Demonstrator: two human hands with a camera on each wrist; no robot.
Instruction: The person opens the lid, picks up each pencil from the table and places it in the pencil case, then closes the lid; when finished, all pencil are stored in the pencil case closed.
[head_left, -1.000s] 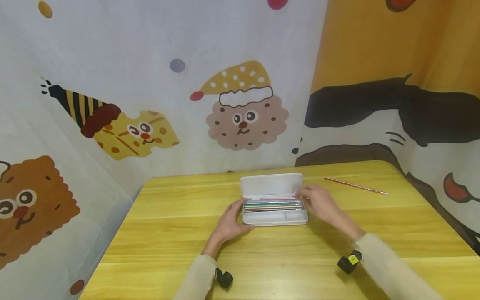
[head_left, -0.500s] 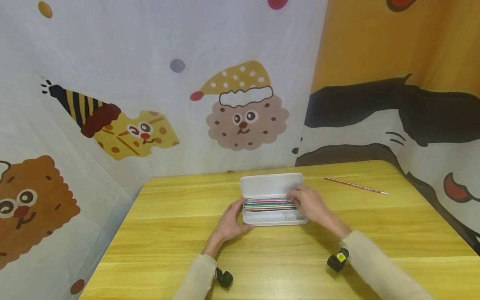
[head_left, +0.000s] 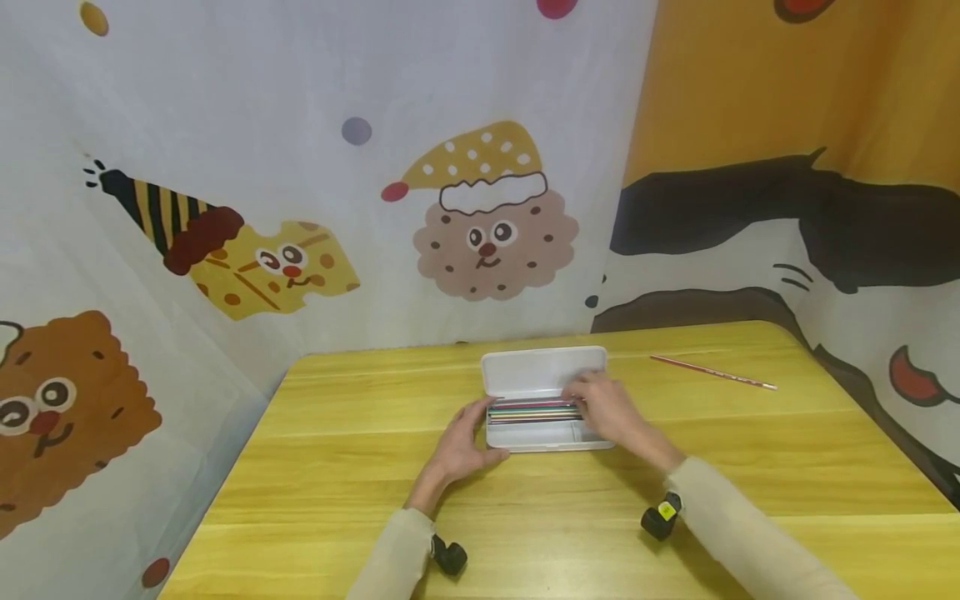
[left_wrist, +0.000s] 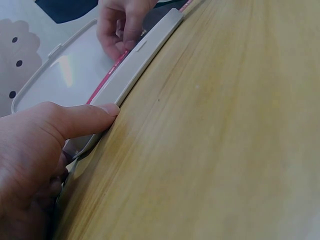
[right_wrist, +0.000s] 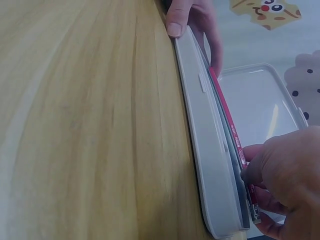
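A white pencil case point(head_left: 525, 445) lies with its lid point(head_left: 525, 372) raised at the back, and several coloured pencils point(head_left: 528, 414) lie lengthwise in its rear compartment. My left hand point(head_left: 457, 450) grips the case's left end, thumb at the front edge and fingers toward the back corner. Over the right part of the case, my right hand point(head_left: 606, 408) pinches a red pencil point(right_wrist: 227, 112) near its eraser end. In the right wrist view that pencil runs along the case's opening, slightly above the front wall. The right hand hides the case's right end in the head view.
Another red pencil point(head_left: 712, 372) lies on the wooden table point(head_left: 360, 467) to the right of the case. Behind the table hangs a cartoon-printed curtain point(head_left: 300, 108). Each wrist carries a small black camera, one of them the right wrist camera point(head_left: 660, 518).
My right hand has moved left from the case's right end to over its right part, bringing the red pencil along. The left hand has stayed in place on the case.
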